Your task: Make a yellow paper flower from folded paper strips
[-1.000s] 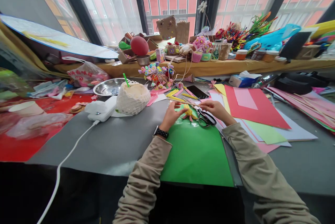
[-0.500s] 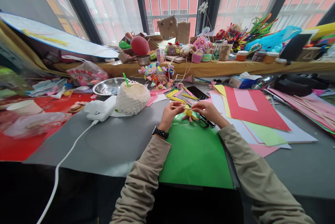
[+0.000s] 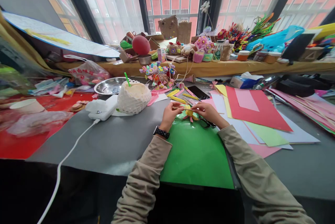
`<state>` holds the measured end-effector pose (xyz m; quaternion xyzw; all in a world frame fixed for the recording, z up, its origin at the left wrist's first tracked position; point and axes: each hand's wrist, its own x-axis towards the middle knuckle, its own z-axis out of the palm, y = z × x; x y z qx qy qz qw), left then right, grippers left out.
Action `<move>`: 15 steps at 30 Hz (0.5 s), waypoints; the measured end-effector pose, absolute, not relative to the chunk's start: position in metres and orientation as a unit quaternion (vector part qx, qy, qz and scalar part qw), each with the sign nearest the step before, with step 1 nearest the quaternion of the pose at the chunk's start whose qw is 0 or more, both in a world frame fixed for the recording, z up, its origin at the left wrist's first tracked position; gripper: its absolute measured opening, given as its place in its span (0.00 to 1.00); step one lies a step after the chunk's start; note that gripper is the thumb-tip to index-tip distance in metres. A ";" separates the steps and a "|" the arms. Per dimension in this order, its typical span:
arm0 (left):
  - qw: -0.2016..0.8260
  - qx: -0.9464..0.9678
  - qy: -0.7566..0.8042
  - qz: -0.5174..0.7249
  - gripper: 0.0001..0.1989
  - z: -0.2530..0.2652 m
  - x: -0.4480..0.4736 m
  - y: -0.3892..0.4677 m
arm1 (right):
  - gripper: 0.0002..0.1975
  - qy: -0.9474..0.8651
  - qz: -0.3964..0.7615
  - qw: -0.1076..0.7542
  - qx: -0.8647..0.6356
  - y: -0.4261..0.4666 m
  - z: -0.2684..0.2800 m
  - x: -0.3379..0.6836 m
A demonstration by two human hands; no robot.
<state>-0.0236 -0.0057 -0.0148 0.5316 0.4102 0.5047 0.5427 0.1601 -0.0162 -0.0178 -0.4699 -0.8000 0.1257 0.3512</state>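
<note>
My left hand (image 3: 170, 115) and my right hand (image 3: 208, 113) face each other over a green sheet (image 3: 196, 157), fingertips pinched. Between them runs a thin pale stick (image 3: 180, 107), held level at both sides. A small yellow paper piece (image 3: 188, 111) with pink strips hanging below it sits between my hands at the stick. Whether it is fixed to the stick I cannot tell. Black-handled scissors (image 3: 204, 122) lie under my right hand, partly hidden by it. Several yellow and pink paper strips (image 3: 190, 96) lie just beyond my fingers, near a dark phone (image 3: 199, 92).
A foam-netted coconut (image 3: 133, 98) with a green straw, a white charger (image 3: 102, 108) with a cable and a metal bowl (image 3: 98, 89) stand left. Coloured paper sheets (image 3: 261, 114) spread at right. Behind, a ledge (image 3: 222, 65) carries craft items; a bouquet of small flowers (image 3: 158, 74) stands before it.
The view has shifted slightly. My fingers have moved a little on the stick, and a stick end now shows to the right of my right hand. The yellow piece stays between my hands.
</note>
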 end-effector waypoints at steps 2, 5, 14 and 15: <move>0.508 0.563 0.419 0.499 0.14 -0.015 -0.024 -0.005 | 0.08 -0.803 0.112 0.348 -0.471 -0.017 -0.017 0.160; 0.442 0.623 0.426 0.484 0.10 -0.016 -0.025 -0.005 | 0.08 -0.807 0.090 0.350 -0.468 -0.019 -0.015 0.160; 0.229 0.775 0.417 0.416 0.06 -0.011 -0.025 -0.009 | 0.07 -0.816 0.068 0.346 -0.458 -0.023 -0.017 0.161; 0.219 0.782 0.416 0.409 0.07 -0.011 -0.025 -0.009 | 0.07 -0.815 0.077 0.349 -0.456 -0.023 -0.017 0.161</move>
